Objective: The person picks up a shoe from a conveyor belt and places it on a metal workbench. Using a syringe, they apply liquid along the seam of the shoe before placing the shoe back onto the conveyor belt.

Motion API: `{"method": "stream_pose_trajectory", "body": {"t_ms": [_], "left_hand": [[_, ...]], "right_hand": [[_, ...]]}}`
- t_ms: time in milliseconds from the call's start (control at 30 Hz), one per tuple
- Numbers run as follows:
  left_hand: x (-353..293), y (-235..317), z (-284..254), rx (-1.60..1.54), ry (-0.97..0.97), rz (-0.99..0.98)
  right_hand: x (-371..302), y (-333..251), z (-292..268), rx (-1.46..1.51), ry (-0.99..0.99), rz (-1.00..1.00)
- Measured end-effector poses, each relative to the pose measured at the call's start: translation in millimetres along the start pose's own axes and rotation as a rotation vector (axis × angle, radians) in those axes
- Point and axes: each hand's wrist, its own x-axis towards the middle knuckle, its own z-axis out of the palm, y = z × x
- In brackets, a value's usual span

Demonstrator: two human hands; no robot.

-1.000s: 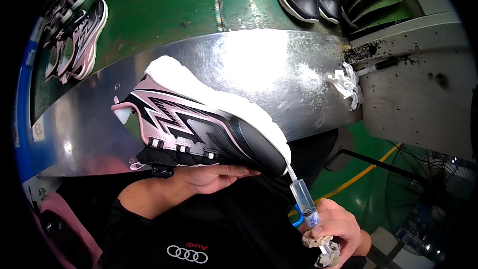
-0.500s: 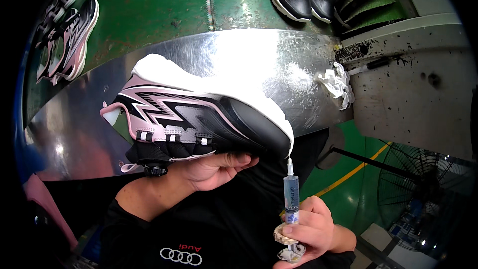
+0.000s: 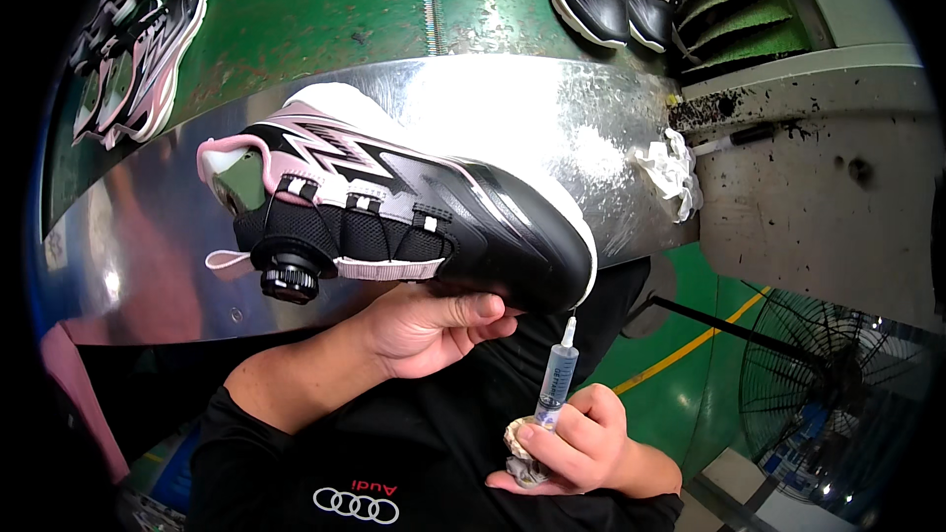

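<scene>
Head view: left hand (image 3: 429,330) grips shoe (image 3: 394,207) at the forefoot over counter (image 3: 148,266), fingers closed. Right hand (image 3: 581,443) has fingers wrapped around syringe (image 3: 558,374), tip at the toe. Since the earlier frame, shoe has rolled, exposing more upper; syringe has tilted.

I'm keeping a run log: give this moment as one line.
left hand: holds shoe | right hand: holds syringe, tip by toe | white wad: on metal table

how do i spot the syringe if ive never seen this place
At the shiny metal worktop, the left hand holds a black-and-pink shoe. Just below its toe, the right hand grips the syringe. Unlike the opaque shoe, it is a slim, see-through tube.
</scene>
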Motion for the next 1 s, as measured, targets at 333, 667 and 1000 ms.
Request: {"method": "stream_pose_trajectory", "body": {"t_ms": [333, 667, 1000], "left_hand": [[0.0, 2.5, 13.5, 0.040, 0.025, 0.008], [0.1, 4.2, 22.4, 0.054, 0.046, 0.009], [8.7, -1.7, 19.7, 0.054, 0.017, 0.038]], "right_hand": [[-1.1, 3.7, 11.8, -0.091, 0.010, -0.062], [-2.1, 3.5, 15.0, -0.120, 0.008, -0.060], [-8.1, 10.7, 11.9, -0.125, -0.009, -0.055]]}}
